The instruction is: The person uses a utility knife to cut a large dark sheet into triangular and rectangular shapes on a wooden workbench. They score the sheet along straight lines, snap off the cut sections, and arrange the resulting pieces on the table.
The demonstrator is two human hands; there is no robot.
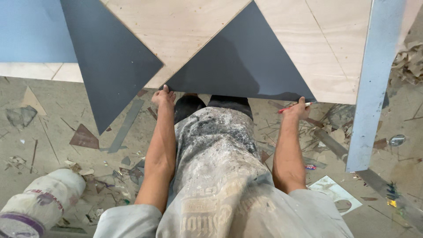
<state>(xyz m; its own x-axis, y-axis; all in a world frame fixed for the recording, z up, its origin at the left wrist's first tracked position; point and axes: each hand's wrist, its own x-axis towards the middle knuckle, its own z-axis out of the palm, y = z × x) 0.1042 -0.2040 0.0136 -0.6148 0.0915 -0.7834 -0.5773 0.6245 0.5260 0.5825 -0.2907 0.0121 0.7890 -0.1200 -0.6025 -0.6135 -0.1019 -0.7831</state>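
With the left hand [163, 96] gripping the grey triangle [241, 61] at 7 o'clock and the right hand [298, 109], clamped on a red pencil [296, 107], at 5, press both corners evenly against the plywood [176, 24].

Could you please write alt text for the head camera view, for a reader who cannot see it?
Seen from above, a person's left hand and right hand grip the near edge of a dark grey triangular panel lying on a plywood sheet; the right hand also holds a red pencil. Offcuts litter the concrete floor, with a white plastic jar at lower left.
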